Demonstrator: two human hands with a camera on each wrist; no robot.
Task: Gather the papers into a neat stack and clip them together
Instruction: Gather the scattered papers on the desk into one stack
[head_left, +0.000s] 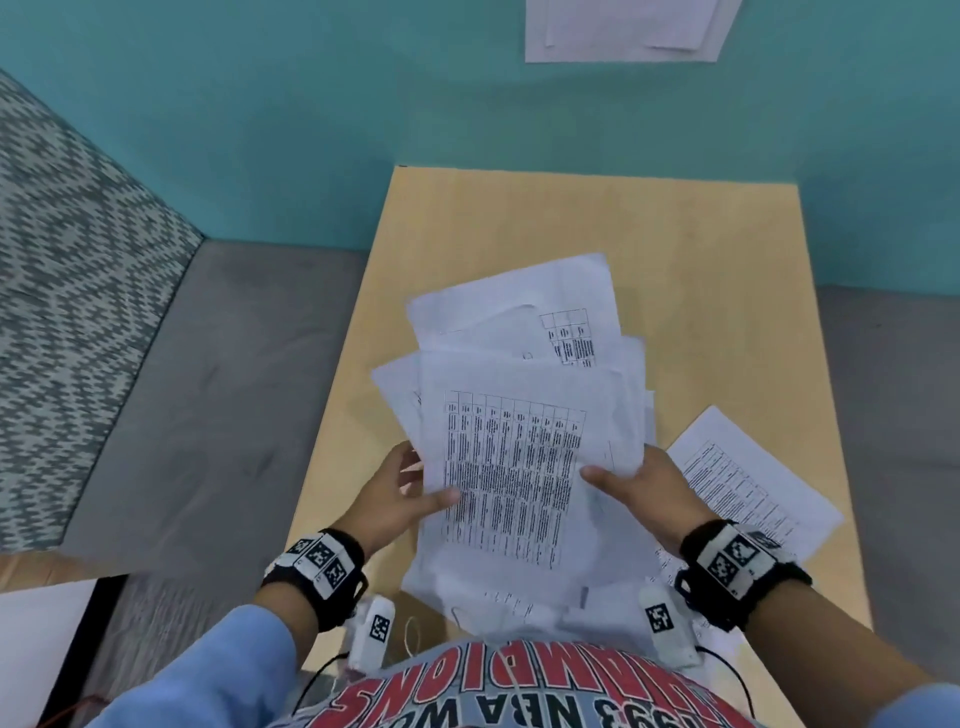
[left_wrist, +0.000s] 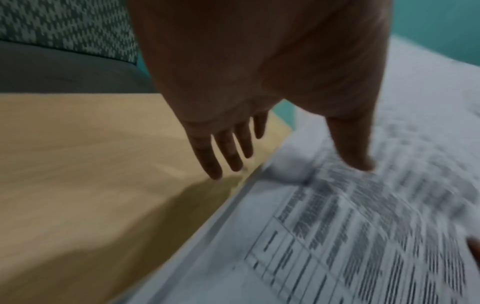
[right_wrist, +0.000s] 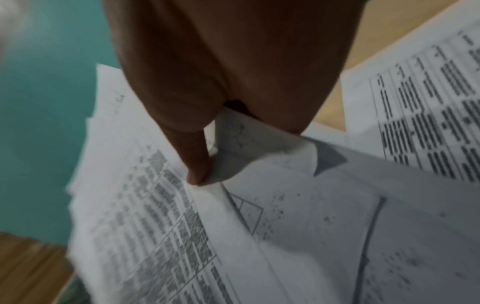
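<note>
You have the wooden counter (head_left: 727, 291) in front of you, and most of the job still lies on it. The papers (head_left: 524, 415) are gathered only roughly — a fanned, crooked bundle with corners sticking out at the far end and along the left side, none of the edges squared. One loose sheet (head_left: 753, 478) lies apart on the counter to your right, just beside your wrist, not yet in the bundle.

Your left hand (head_left: 400, 493) takes the bundle's left edge in a pinching grip: thumb on the printed top sheet, fingers (left_wrist: 228, 152) reaching under the raised edge, above the counter. Your right hand (head_left: 644, 488) grips the right edge, thumb pressed on top and a few sheets caught between thumb and palm.

By my reading, gathering is well begun but not finished: the stray sheet must come in, then the edges need tapping square. No clip shows clearly in any view — a thin wire loop near your body is too small to identify — so clipping is not yet done
</note>
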